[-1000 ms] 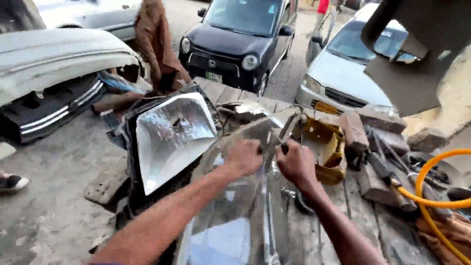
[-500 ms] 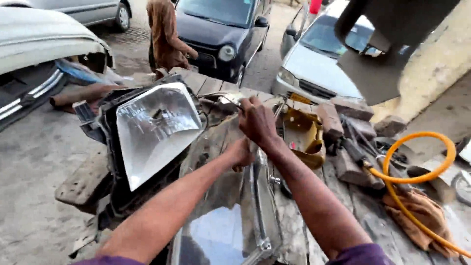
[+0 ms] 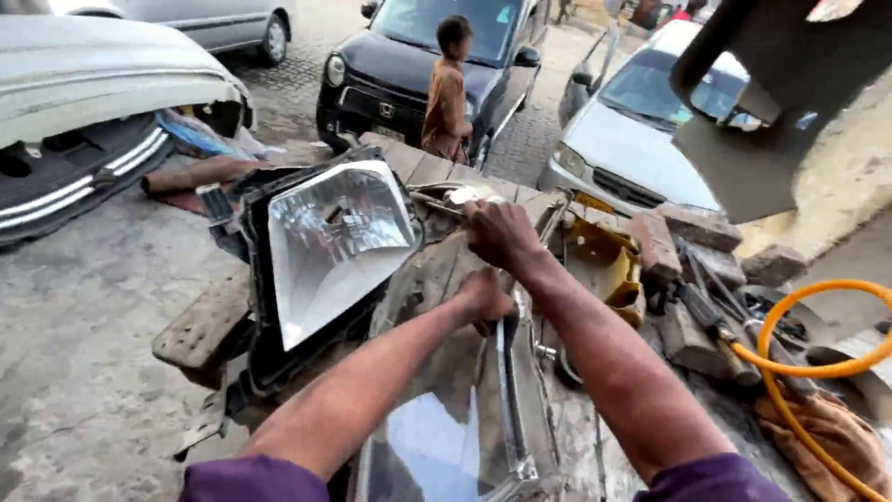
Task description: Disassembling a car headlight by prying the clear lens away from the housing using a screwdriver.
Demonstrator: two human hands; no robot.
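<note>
Left hand (image 3: 485,299) presses the clear headlamp lens (image 3: 446,409); right hand (image 3: 502,232) grips a tool just beyond it, right of the chrome headlight (image 3: 330,246).

Soft daylight falling evenly, no hard shadows. Glaring white off the faceted chrome reflector of the black-framed car headlamp (image 3: 330,242) at nine o'clock; sky mirroring pale blue in the clear curved headlamp lens (image 3: 437,437) at six o'clock. Blurring slightly across the right hand (image 3: 502,234) and left hand (image 3: 485,297). Bending outward at the edges, wide-angle. Looming dark and unfocused, the grey overhead panel (image 3: 771,121) at one o'clock.
</note>
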